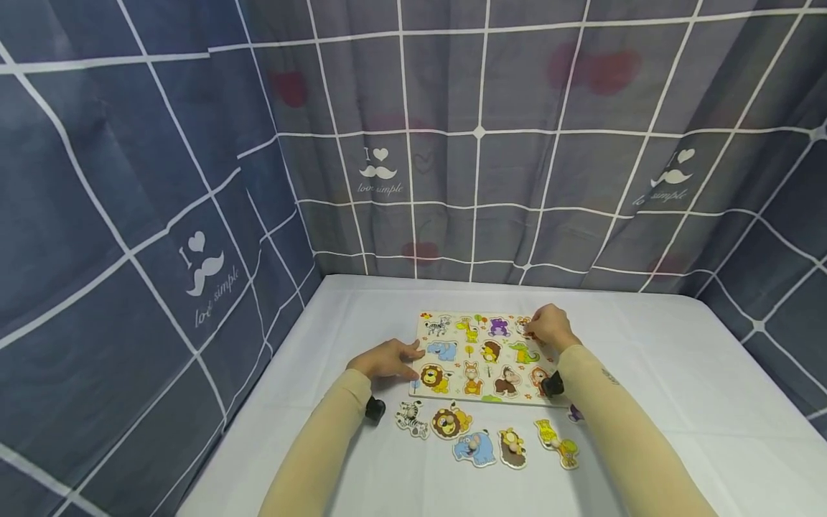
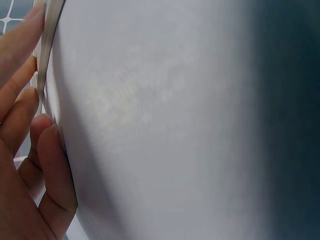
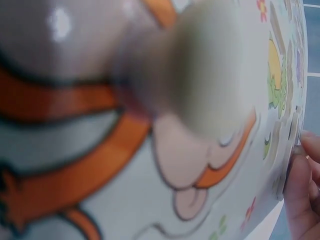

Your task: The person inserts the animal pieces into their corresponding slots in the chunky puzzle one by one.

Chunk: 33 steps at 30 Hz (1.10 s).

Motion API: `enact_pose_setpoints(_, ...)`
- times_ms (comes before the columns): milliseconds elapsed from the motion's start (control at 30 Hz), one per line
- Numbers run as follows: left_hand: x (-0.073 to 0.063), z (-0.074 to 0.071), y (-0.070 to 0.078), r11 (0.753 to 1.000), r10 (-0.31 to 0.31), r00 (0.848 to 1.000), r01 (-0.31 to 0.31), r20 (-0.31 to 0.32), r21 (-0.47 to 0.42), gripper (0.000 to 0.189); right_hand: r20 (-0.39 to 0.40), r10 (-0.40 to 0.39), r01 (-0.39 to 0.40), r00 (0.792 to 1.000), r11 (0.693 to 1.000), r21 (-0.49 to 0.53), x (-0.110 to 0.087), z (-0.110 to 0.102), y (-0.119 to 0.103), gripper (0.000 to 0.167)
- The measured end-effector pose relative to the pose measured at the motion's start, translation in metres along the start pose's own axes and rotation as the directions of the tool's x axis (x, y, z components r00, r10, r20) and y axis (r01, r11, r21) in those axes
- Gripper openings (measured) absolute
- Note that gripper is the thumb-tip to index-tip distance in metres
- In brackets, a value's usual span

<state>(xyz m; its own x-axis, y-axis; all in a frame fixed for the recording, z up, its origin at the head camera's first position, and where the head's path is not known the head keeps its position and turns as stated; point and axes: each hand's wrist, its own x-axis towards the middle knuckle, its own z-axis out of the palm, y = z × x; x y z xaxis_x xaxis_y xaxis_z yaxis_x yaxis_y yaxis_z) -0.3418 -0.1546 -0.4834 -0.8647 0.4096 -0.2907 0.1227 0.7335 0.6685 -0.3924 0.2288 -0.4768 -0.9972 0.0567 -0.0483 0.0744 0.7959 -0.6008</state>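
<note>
- The puzzle board [image 1: 455,397] lies flat on the white table [image 1: 355,309], in front of the person, with its pictures facing up.
- The left hand [image 1: 388,359] touches the left edge of the board, perhaps to keep it steady; its fingers are extended, rather spread, and do not curl round anything.
- The right hand [image 1: 551,327] bends down over the far right corner; thumb and fingers pinch the rim of a flat piece [image 3: 289,150], whose picture I cannot tell.
- The loose zebra [image 1: 411,420], lion [image 1: 451,422], elephant [image 1: 474,449], hedgehog [image 1: 512,449] and giraffe [image 1: 557,444] lie near the board's closer edge, probably for easy reach.
- Both arms stretch forward.
</note>
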Motion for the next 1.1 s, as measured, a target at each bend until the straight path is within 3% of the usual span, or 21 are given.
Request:
enact_pose_setpoints(333, 0.0007, -0.0003, 0.0014, 1.0, -0.004, 1.0, 0.004, -0.002, -0.01, 0.063, -0.007, -0.026, 0.026, 1.0, 1.0, 0.003, 0.0002, 0.0006, -0.0019, 0.021)
enact_pose_setpoints(767, -0.0003, 0.0004, 0.0022, 1.0, -0.014, 1.0, 0.014, 0.001, 0.01, 0.063, -0.03, 0.015, -0.015, 0.999, 1.0, -0.007, 0.0011, 0.0025, -0.0051, 0.021)
enact_pose_setpoints(1100, -0.0015, 0.001, 0.0046, 0.999, -0.028, 1.0, 0.028, -0.005, -0.016, 0.062, -0.012, 0.046, -0.046, 0.999, 0.998, 0.04, 0.0037, 0.0019, -0.0037, 0.021)
